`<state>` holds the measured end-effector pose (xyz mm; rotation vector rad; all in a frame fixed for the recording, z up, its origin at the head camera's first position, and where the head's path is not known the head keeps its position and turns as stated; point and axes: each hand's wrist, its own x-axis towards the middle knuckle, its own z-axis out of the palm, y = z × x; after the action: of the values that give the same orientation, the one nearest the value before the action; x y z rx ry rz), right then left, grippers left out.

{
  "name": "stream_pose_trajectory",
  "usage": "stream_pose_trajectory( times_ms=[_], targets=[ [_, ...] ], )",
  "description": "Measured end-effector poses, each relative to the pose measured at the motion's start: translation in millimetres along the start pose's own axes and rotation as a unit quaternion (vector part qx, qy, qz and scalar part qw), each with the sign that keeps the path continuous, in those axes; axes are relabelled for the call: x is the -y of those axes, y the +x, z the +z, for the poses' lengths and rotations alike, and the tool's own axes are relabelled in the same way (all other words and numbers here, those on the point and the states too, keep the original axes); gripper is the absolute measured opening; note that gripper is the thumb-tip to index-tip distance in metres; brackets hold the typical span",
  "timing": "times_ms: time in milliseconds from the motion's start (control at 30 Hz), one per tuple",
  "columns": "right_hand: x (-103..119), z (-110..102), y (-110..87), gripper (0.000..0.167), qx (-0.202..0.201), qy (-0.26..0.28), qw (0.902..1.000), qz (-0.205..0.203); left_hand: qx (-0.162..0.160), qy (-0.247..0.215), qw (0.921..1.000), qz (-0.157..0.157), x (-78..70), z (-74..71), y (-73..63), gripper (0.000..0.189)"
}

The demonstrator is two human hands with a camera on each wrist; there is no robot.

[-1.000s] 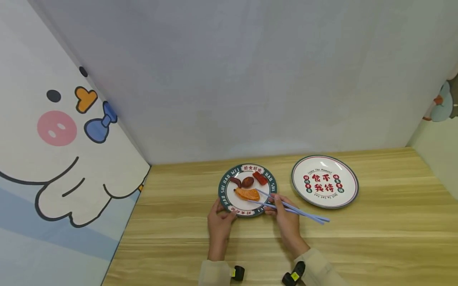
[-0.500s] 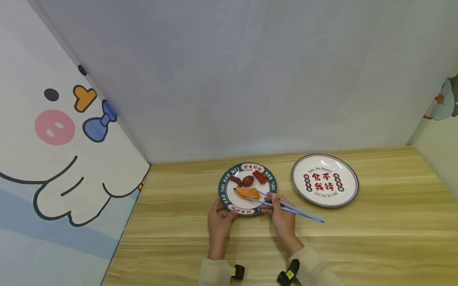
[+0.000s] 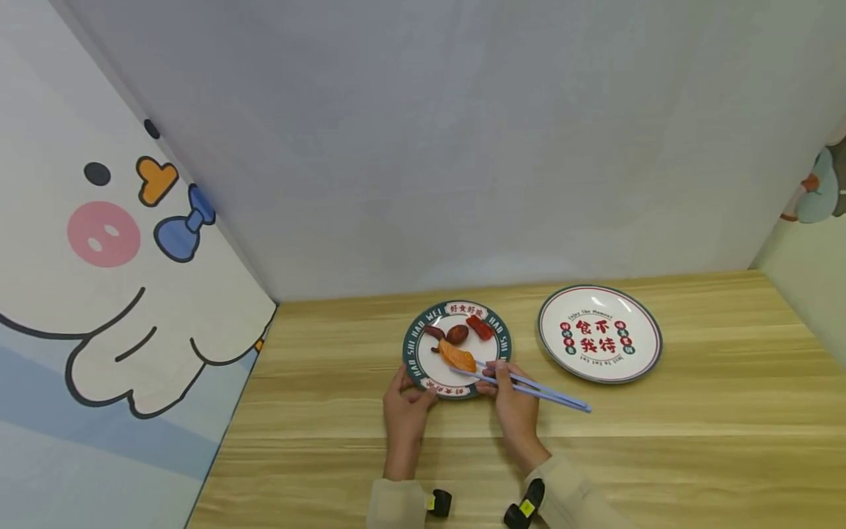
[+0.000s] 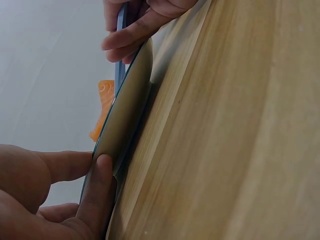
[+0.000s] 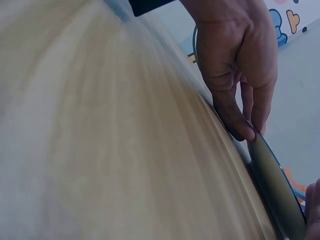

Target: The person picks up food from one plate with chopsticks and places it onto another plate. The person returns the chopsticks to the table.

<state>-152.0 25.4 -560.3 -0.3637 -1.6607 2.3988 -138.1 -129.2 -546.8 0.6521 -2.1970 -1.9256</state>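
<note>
My left hand pinches the near-left rim of a green-rimmed white plate between thumb and fingers. My right hand holds light blue chopsticks at the plate's near-right side. The chopstick tips touch the right end of an orange, white-striped salmon slice. Behind the slice are a round brown piece, a slim dark-brown piece and a red piece. In the left wrist view the salmon slice shows above the plate's edge, with the plate's underside towards the camera.
A second white plate with red lettering stands to the right on the wooden table. A pale grey wall rises behind the table. At left is a panel with a cartoon print.
My right hand has shifted left with the chopsticks, whose tips have come closer together. The salmon slice has turned, its left end swinging towards the back. My left hand stays on the plate.
</note>
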Motion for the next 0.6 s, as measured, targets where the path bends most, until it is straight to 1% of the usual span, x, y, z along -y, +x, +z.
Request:
stream_pose_trajectory(
  times_ms=[133, 267, 433, 600],
  targets=[
    [-2.1, 1.1, 0.8, 0.032, -0.012, -0.002, 0.9999, -0.011, 0.003, -0.005, 0.9999, -0.011, 0.2, 0.1, 0.5, 0.079],
    [-1.9, 1.3, 0.8, 0.032, -0.025, 0.001, 0.9997, -0.003, 0.005, -0.013, 0.9998, -0.014, 0.4, 0.1, 0.8, 0.078],
    [-2.1, 2.6, 1.2, 0.032, -0.042, 0.025, 0.9987, 0.014, 0.005, -0.017, 0.9998, -0.013, 0.5, 0.1, 0.6, 0.078],
    [-3.2, 3.8, 1.4, 0.032, -0.053, 0.056, 0.9970, 0.012, 0.004, -0.024, 0.9997, 0.002, 0.0, -0.2, -0.2, 0.078]
  ],
)
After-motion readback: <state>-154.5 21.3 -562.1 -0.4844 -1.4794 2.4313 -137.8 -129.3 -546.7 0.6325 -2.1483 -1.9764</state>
